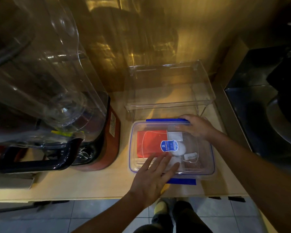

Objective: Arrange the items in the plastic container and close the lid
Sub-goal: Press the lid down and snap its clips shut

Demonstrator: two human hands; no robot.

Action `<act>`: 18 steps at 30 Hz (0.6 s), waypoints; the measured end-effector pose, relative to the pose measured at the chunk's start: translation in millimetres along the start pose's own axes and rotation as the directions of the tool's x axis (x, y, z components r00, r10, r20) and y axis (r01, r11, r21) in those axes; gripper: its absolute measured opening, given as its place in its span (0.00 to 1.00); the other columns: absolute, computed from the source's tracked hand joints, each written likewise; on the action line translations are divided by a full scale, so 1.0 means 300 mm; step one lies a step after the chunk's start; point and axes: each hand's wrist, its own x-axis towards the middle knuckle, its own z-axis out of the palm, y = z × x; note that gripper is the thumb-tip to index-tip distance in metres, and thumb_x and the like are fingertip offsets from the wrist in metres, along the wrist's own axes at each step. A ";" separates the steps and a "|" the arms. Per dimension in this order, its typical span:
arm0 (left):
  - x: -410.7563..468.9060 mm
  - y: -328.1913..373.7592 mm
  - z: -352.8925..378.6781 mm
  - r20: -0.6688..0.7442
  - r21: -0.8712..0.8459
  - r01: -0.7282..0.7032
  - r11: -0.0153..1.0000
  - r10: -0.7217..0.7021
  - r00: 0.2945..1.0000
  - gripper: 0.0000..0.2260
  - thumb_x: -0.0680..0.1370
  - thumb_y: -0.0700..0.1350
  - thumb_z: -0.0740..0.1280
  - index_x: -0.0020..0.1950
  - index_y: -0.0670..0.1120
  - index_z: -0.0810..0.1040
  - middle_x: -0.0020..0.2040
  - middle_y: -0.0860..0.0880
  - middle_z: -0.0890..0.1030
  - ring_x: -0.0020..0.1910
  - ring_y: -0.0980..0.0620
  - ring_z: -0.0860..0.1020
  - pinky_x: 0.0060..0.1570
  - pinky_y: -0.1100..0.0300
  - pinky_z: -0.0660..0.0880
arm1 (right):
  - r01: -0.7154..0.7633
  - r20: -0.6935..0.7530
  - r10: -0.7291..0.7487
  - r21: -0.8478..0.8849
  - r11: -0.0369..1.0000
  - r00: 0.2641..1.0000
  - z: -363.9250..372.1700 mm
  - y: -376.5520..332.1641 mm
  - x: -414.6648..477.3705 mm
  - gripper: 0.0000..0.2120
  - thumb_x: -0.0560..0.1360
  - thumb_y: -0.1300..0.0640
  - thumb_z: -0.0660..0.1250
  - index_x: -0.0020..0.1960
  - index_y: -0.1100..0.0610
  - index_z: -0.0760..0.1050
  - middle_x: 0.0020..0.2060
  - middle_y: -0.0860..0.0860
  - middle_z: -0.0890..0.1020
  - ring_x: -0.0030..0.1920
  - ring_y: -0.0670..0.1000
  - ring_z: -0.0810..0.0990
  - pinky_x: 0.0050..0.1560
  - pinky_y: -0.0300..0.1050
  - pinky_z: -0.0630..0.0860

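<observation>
A clear plastic container (pixel 207 167) with blue trim sits on the wooden counter, its transparent lid (pixel 151 125) lying on top. Through the lid I see a red packet (pixel 149 142), white round pads (pixel 180 149) and small white sachets (pixel 175 136). A blue and white sticker (pixel 169 145) is on the lid. My left hand (pixel 154 179) lies flat on the lid's near left part, fingers spread. My right hand (pixel 197 126) presses on the far right corner beside the far blue latch (pixel 163 120). The near blue latch (pixel 183 181) sticks out at the front.
A clear acrylic stand (pixel 170 86) rises just behind the container. A red blender (pixel 97 148) with a large clear jug (pixel 40 73) fills the left. A dark appliance (pixel 267 106) sits at the right. The counter edge (pixel 91 198) runs close in front.
</observation>
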 end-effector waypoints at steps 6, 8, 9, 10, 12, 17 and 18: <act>0.008 -0.003 0.029 0.018 0.099 -0.020 0.995 0.019 1.000 0.38 0.69 0.60 0.68 0.74 0.49 0.59 0.71 0.41 0.69 0.71 0.43 0.67 0.66 0.42 0.64 | -0.015 0.010 0.015 0.023 1.000 1.000 -0.008 -0.009 -0.006 0.24 0.72 0.40 0.66 0.63 0.52 0.72 0.58 0.52 0.80 0.57 0.53 0.77 0.64 0.57 0.69; 0.010 -0.005 0.038 0.038 0.165 -0.004 0.986 -0.002 0.999 0.42 0.68 0.60 0.70 0.75 0.48 0.55 0.73 0.41 0.63 0.72 0.42 0.61 0.65 0.39 0.63 | -0.013 0.004 0.013 0.032 0.999 1.000 -0.008 -0.009 -0.006 0.23 0.72 0.41 0.66 0.61 0.52 0.73 0.57 0.52 0.80 0.56 0.53 0.77 0.64 0.57 0.69; 0.012 -0.005 0.041 0.062 0.211 0.004 0.978 -0.017 0.998 0.45 0.67 0.60 0.71 0.75 0.47 0.53 0.73 0.41 0.60 0.72 0.42 0.58 0.65 0.38 0.64 | -0.012 0.006 0.012 0.039 0.999 1.000 -0.008 -0.008 -0.006 0.22 0.71 0.41 0.66 0.60 0.51 0.74 0.56 0.51 0.81 0.55 0.52 0.78 0.63 0.57 0.70; 0.012 -0.004 0.042 0.082 0.245 0.010 0.969 -0.031 0.996 0.47 0.65 0.60 0.73 0.75 0.46 0.51 0.73 0.41 0.58 0.72 0.41 0.56 0.64 0.37 0.64 | -0.014 0.007 0.013 0.048 0.999 1.000 -0.009 -0.008 -0.006 0.22 0.71 0.40 0.66 0.60 0.50 0.74 0.55 0.51 0.81 0.54 0.52 0.78 0.62 0.57 0.71; 0.015 -0.003 0.040 0.091 0.259 0.001 0.966 -0.026 0.996 0.48 0.64 0.61 0.73 0.75 0.45 0.51 0.73 0.41 0.57 0.72 0.41 0.56 0.64 0.37 0.65 | -0.020 0.004 0.019 0.066 0.998 1.000 -0.011 -0.004 -0.005 0.21 0.70 0.40 0.67 0.59 0.50 0.75 0.53 0.51 0.82 0.52 0.51 0.79 0.60 0.55 0.73; 0.013 -0.031 0.003 0.110 -0.011 -0.087 0.996 0.087 0.990 0.40 0.68 0.60 0.69 0.75 0.50 0.56 0.74 0.42 0.65 0.73 0.43 0.64 0.67 0.35 0.61 | -0.037 0.013 0.036 0.107 0.994 0.999 -0.008 0.001 -0.007 0.21 0.69 0.39 0.67 0.57 0.49 0.75 0.50 0.49 0.82 0.49 0.50 0.79 0.53 0.50 0.75; 0.020 -0.056 -0.010 0.107 -0.064 -0.116 0.991 0.122 0.987 0.37 0.71 0.57 0.68 0.75 0.52 0.56 0.75 0.43 0.63 0.74 0.44 0.61 0.69 0.35 0.57 | -0.035 0.011 0.034 0.117 0.993 0.999 -0.007 0.000 -0.008 0.20 0.69 0.39 0.67 0.56 0.49 0.75 0.50 0.48 0.82 0.48 0.49 0.79 0.53 0.49 0.76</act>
